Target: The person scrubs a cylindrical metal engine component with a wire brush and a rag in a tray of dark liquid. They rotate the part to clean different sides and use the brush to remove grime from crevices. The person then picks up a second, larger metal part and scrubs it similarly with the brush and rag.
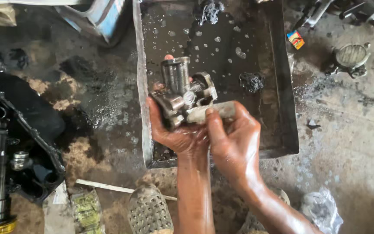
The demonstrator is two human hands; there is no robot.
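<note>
A stained, oily concrete floor lies under a shallow metal tray wet with dark liquid. Over the tray, the left hand is wrapped around the underside of a grey metal engine part, fingers curled tight. The right hand grips the same part from the side, thumb pressed on its flat arm. Black rags sit in the tray. A dark engine casing lies far left, a perforated sandal below.
</note>
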